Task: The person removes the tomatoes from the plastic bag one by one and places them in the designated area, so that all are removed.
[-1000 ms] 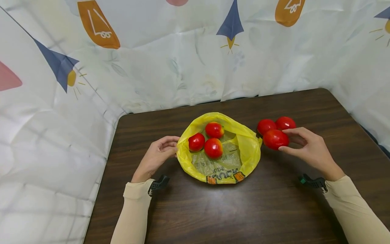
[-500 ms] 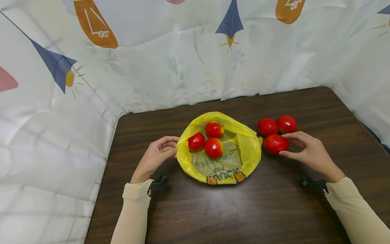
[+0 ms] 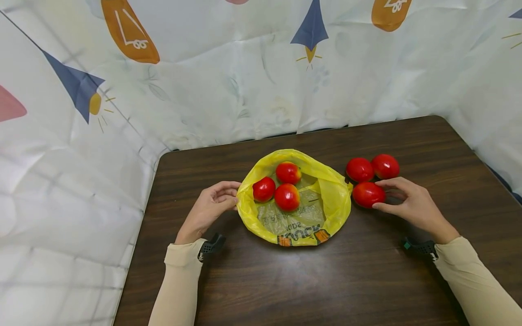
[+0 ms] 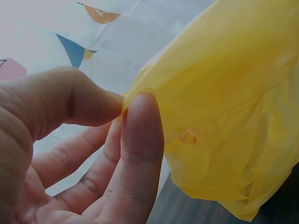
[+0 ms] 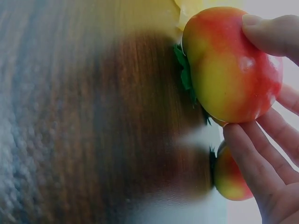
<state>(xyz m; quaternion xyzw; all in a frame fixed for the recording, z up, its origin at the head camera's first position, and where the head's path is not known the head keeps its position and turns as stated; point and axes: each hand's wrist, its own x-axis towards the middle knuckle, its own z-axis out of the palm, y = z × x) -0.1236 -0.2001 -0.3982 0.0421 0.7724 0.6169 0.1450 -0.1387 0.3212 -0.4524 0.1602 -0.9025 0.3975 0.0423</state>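
Note:
In the head view a yellow plastic bag point(image 3: 336, 213) stands with its mouth spread wide, and 3 red tomatoes point(image 3: 287, 197) lie inside. My left hand point(image 3: 210, 208) pinches the bag's left rim; in the left wrist view its thumb and forefinger point(image 4: 142, 126) meet on the yellow film. On the bag's right, my right hand point(image 3: 412, 203) grips a red tomato point(image 3: 368, 194) between thumb and fingers. The right wrist view shows this tomato point(image 5: 233, 65) with yellow-green patches and green leaves on its underside, close over the table. Two tomatoes point(image 3: 360, 170) rest just behind it.
A dark wood-grain table point(image 3: 310, 285) carries everything. White printed cloth point(image 3: 228, 90) hangs along its back and sides. The bag's knotted right edge point(image 3: 348, 188) is close to the held tomato.
My right hand has brought its tomato slightly down and toward me, so it overlaps the two behind it less. The left hand and the bag stay where they were.

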